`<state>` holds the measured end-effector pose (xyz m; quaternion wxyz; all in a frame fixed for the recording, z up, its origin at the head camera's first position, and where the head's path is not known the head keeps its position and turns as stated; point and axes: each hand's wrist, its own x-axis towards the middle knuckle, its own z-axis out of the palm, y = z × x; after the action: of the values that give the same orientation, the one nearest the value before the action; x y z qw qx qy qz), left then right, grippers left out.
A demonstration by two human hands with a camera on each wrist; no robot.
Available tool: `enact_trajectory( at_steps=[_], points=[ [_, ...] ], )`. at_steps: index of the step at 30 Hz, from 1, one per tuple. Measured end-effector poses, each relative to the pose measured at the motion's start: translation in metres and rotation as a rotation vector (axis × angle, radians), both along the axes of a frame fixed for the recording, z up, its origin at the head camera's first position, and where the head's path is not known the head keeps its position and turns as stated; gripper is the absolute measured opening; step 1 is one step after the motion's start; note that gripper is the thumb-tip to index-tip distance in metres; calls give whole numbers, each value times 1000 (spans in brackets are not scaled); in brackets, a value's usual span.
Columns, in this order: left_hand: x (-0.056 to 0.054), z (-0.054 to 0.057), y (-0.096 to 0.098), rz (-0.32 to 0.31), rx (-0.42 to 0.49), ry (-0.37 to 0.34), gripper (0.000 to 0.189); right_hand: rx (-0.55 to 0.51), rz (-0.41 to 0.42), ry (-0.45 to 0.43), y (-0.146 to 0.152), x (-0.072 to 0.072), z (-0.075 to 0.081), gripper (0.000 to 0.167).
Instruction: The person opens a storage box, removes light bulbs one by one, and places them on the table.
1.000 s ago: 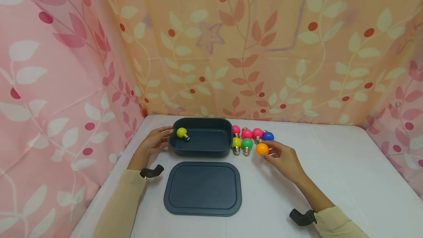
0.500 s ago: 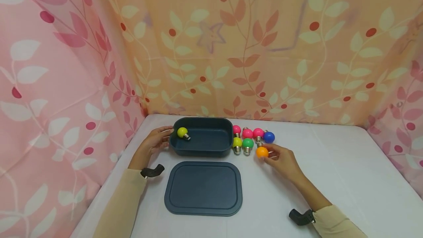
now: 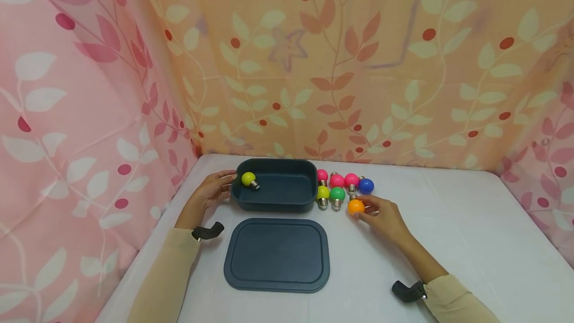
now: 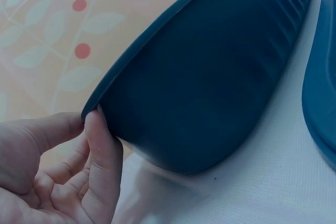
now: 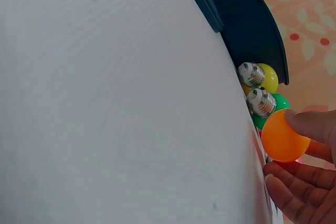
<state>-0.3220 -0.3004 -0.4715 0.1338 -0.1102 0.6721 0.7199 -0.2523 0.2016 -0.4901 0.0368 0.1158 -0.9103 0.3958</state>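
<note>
A dark blue rectangular box (image 3: 273, 207) stands without a cover at the back of the table, with a yellow light bulb (image 3: 248, 179) lying in its left part. My left hand (image 3: 212, 192) pinches the box's left rim between thumb and finger; the left wrist view shows this grip on the rim (image 4: 92, 103). To the right of the box, my right hand (image 3: 384, 217) holds an orange light bulb (image 3: 356, 207) by its round globe. In the right wrist view the orange bulb (image 5: 283, 137) sits between thumb and fingers; its base is hidden there.
Against the box's right side lie more bulbs: a yellow one (image 3: 323, 192), a green one (image 3: 337, 193), several pink ones (image 3: 352, 180) and a blue one (image 3: 366, 186). The flat dark blue lid (image 3: 276, 255) lies in front of the box. A patterned curtain (image 3: 287, 88) hangs behind.
My right hand has drawn the orange bulb slightly toward the front, and over the last half second it has stayed nearly still. The left hand keeps its grip on the box.
</note>
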Motion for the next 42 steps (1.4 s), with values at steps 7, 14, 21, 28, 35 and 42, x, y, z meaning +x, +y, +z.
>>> enact_trajectory(
  at_steps=[7, 14, 21, 28, 35, 42],
  points=[
    [1, -2, -1, 2, 7, 1, 53, 10, 2, -9, -1, -3, 0, 43],
    [0, -1, 0, 3, 22, 5, 52, 3, 9, -2, -2, -5, -1, 43],
    [0, -1, 1, -3, 7, 6, 54, 8, -5, -12, -4, -7, -2, 43],
    [-1, -2, 1, 14, -8, -2, 53, -1, -10, -31, -5, -9, -2, 45],
    [-2, -1, 1, 13, -7, -8, 52, -6, -10, -36, -5, -9, -1, 44],
    [-2, -1, 1, 24, -11, -26, 50, -3, -28, -51, -5, -8, 0, 44]
  ],
)
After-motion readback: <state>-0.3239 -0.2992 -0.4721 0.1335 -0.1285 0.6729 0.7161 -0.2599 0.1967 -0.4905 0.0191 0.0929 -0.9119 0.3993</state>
